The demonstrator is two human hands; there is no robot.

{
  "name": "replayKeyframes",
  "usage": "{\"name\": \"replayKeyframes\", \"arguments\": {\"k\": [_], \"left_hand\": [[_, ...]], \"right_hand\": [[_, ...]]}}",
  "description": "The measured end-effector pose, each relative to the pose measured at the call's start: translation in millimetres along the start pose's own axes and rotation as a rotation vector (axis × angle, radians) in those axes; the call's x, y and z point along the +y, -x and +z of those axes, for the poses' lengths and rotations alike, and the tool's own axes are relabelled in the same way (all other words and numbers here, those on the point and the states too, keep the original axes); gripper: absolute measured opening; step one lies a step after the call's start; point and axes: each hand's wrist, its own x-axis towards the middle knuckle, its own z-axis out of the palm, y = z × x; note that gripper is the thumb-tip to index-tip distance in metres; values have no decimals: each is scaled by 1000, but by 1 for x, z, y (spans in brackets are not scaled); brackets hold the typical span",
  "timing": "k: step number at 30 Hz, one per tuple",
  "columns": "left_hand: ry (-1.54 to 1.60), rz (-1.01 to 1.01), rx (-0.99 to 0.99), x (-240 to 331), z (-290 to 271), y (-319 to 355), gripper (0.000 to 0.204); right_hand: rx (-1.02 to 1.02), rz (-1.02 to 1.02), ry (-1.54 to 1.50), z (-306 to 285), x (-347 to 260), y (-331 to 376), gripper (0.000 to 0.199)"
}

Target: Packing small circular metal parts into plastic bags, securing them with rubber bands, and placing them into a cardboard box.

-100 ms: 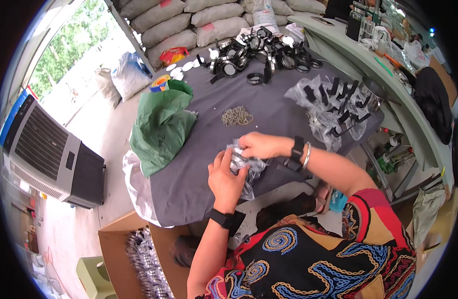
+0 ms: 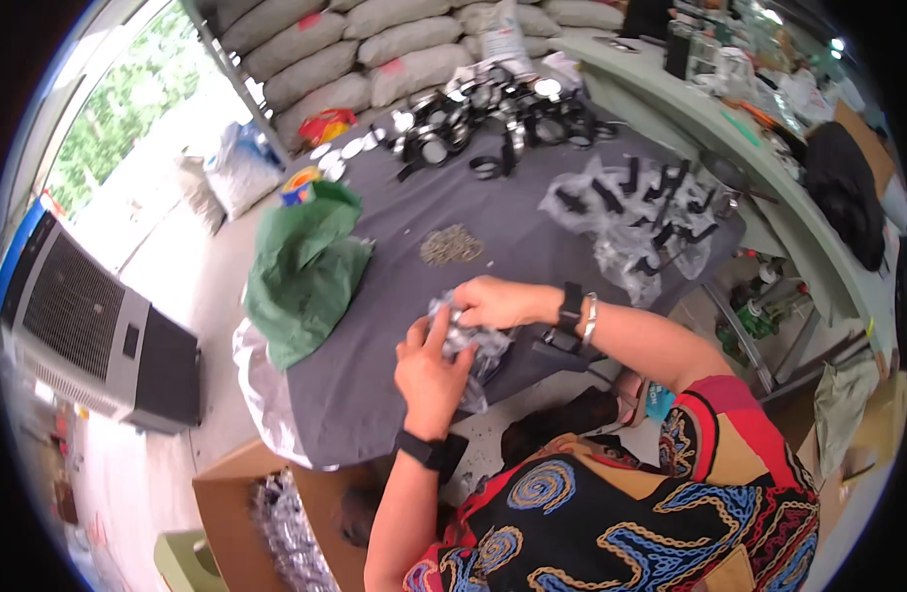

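Note:
At the near edge of the cloth-covered table, a crumpled clear plastic bag [image 2: 485,347] with shiny, greyish contents lies between my hands. My left hand [image 2: 430,380] grips its left side, thumb and fingers curved around it. From the right, my right hand [image 2: 505,302] pinches the bag's upper part, fingertips bent down into the plastic. What exactly is inside cannot be made out. Just beyond the hands sits a small heap of little metal pieces [image 2: 452,246].
A green sack [image 2: 305,281] stands on the table's left. Black-and-silver ring-shaped parts [image 2: 488,118] are piled at the back. Black handles [image 2: 661,202] on clear plastic lie to the right. An open cardboard box [image 2: 226,503] of shiny wrapped items is below left, near an air cooler [image 2: 88,316].
The whole view has shifted slightly, so the table and hands appear a little further left. Both hands keep their hold on the plastic bag.

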Motion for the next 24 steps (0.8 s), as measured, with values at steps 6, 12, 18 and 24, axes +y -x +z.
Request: {"name": "replayKeyframes", "arguments": {"k": [6,12,18,24], "left_hand": [[-76,27,-15,-8,1,0,62],[-19,-3,-36,0,-2,-2,61],[-51,-22,-42,-4,-2,-2,61],[-9,-9,-20,-1,1,-4,59]], "right_hand": [[370,53,677,-32,-4,-14,28],[580,412,1255,-55,50,-16,17],[338,603,1112,-76,71,-9,17],[359,708,914,-114,66,-10,22]]}}
